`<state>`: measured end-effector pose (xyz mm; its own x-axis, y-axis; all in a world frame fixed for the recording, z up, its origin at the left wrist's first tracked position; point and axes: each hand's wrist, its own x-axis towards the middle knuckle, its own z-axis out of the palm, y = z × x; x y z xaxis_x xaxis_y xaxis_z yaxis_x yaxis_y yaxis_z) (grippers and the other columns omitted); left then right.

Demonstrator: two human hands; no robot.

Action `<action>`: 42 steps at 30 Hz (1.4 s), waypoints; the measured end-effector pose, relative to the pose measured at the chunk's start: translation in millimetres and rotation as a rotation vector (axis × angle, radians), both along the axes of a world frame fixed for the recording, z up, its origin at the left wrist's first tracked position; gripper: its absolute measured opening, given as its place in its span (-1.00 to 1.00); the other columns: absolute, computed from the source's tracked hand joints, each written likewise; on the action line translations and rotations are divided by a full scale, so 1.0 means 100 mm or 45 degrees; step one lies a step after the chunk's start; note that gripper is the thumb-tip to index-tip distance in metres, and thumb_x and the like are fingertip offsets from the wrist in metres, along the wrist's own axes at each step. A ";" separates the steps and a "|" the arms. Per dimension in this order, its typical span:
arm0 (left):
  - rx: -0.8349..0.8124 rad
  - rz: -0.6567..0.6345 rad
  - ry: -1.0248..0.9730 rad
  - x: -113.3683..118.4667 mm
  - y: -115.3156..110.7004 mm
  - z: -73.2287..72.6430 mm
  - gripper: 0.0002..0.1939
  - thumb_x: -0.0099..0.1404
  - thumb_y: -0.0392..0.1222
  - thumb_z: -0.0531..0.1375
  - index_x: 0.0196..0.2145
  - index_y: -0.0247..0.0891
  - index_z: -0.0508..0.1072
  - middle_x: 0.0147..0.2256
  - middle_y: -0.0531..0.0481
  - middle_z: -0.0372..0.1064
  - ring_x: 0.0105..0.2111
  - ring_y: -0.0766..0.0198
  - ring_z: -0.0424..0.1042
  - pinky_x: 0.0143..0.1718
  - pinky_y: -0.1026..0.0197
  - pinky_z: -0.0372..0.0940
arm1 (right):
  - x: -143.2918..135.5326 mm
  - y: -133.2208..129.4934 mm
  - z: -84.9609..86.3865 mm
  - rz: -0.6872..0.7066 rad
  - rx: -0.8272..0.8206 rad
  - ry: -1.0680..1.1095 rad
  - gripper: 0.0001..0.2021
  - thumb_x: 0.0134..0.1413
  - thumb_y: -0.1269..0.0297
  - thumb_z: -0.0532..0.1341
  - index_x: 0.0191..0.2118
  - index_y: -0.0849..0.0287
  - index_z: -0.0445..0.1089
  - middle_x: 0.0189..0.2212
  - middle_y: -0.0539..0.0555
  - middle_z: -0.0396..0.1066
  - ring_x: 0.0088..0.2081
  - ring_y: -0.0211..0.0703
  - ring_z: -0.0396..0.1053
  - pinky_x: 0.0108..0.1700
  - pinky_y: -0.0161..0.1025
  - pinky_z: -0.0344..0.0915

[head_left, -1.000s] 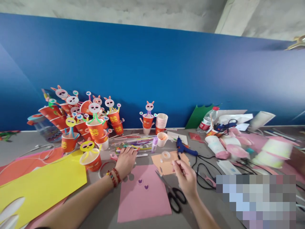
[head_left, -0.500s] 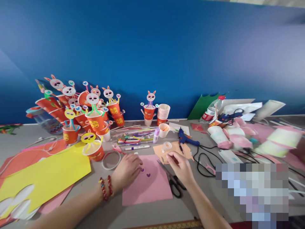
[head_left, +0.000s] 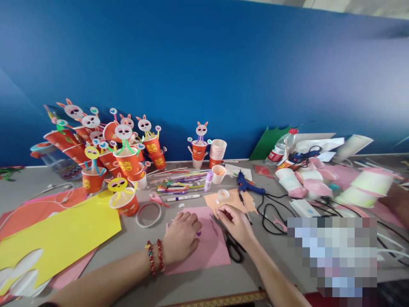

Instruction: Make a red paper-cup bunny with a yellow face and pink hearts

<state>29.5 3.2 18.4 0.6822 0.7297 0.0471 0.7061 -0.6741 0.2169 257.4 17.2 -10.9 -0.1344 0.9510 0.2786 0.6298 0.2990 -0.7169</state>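
Observation:
My left hand (head_left: 183, 236) rests low over a pink sheet of paper (head_left: 212, 258), its bent fingers and thumb apart beside a small purple heart (head_left: 198, 233). Part of the sheet is covered by that hand. My right hand (head_left: 234, 224) hovers at the sheet's upper right with thumb and forefinger pinched together; anything between them is too small to make out. Under the right hand lie black-handled scissors (head_left: 235, 252). Just beyond it, a peach paper piece (head_left: 244, 197) carries a small clear roll (head_left: 223, 195).
Rabbit-topped red paper cups (head_left: 126, 164) crowd the left, behind yellow card (head_left: 79, 230). A tape ring (head_left: 148, 214), marker (head_left: 183, 198), glue stick (head_left: 208, 181) and stacked cups (head_left: 218, 151) stand ahead. Rightward are a blue glue gun (head_left: 251, 186), its cable, pastel cups (head_left: 290, 183) and another person's hand (head_left: 398, 202).
My left hand has moved right across the pink sheet, covering the white disc with a purple heart. My right hand has shifted slightly left, still pinched.

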 end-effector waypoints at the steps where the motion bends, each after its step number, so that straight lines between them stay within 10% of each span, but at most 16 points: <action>1: 0.004 -0.012 0.025 0.01 0.01 0.01 -0.80 0.20 -0.23 0.20 -0.18 -0.22 0.40 -0.16 -0.11 0.37 -0.12 0.01 0.32 -0.08 0.00 0.20 | 0.00 0.00 0.00 0.003 -0.002 -0.004 -0.69 0.29 0.09 0.06 -0.40 0.15 0.36 -0.48 0.03 0.43 -0.47 -0.19 0.35 -0.40 -0.33 0.26; 15: 0.024 -0.142 0.162 0.04 0.14 0.06 -0.85 0.20 -0.25 0.13 -0.23 -0.27 0.38 -0.21 -0.16 0.41 -0.20 0.03 0.37 -0.12 -0.01 0.22 | 0.01 0.02 -0.03 0.065 -0.032 -0.019 -0.69 0.29 0.06 0.07 -0.38 0.14 0.35 -0.46 0.05 0.43 -0.42 -0.14 0.37 -0.37 -0.31 0.28; 42: -0.057 -0.181 -0.476 -0.11 0.01 -0.09 -0.83 0.23 -0.44 0.08 -0.27 -0.20 0.32 -0.31 0.00 0.41 -0.26 0.18 0.32 -0.05 0.11 0.14 | -0.01 0.03 -0.06 0.070 -0.030 -0.009 -0.76 0.29 0.18 0.09 -0.40 0.13 0.33 -0.49 -0.02 0.37 -0.44 -0.17 0.33 -0.37 -0.32 0.20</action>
